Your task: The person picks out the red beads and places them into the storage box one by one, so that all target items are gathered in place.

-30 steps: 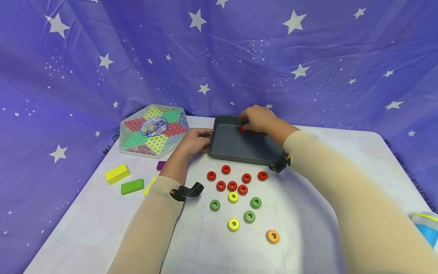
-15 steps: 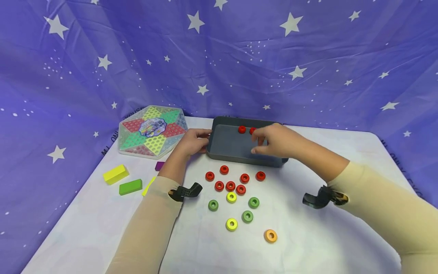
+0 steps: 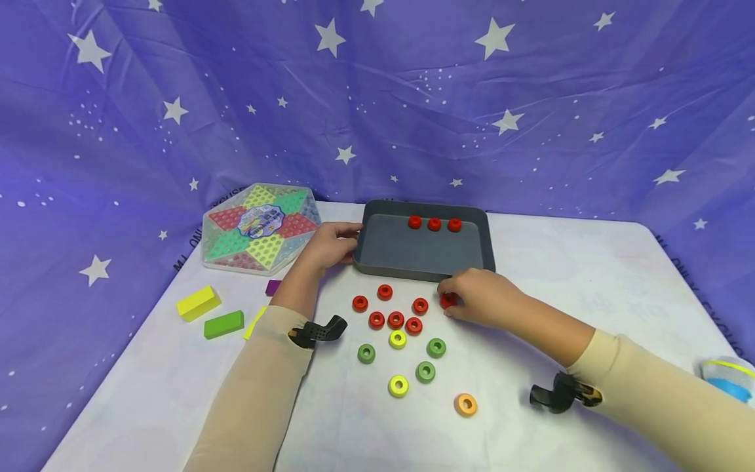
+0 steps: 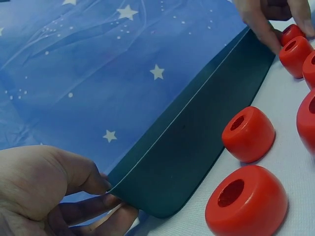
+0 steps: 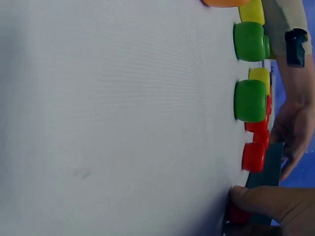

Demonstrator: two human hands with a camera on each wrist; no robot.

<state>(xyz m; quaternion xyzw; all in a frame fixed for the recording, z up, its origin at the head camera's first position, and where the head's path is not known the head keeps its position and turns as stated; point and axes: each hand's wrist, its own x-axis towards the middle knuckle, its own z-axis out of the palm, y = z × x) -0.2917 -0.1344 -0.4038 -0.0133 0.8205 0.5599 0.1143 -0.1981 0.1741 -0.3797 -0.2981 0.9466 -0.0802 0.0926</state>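
Observation:
In the head view, my left hand [image 3: 331, 246] is at the left end of a dark grey tray [image 3: 415, 252]. The left wrist view shows its thumb and fingers pinching the tray's rim at a corner. Just off the tray's front right corner, my right hand [image 3: 485, 297] pinches a red bead [image 3: 447, 301] on the table between thumb and fingers. The right wrist view shows the thumb [image 5: 256, 199] against that bead, which is partly hidden. Inside the tray, along its back wall, three red beads [image 3: 434, 224] stand in a row.
Several more red beads [image 3: 396, 320] lie before the tray, with yellow [image 3: 398, 386], green [image 3: 426, 372] and orange [image 3: 466, 405] ones nearer. To the left are a Chinese checkers board [image 3: 259, 226] and coloured blocks [image 3: 198, 303]. A blue-and-clear container [image 3: 728, 380] stands far right.
My right hand has let go of a red bead at the tray's back wall, come out over the front edge and taken hold of another red bead. My left hand stays at the tray.

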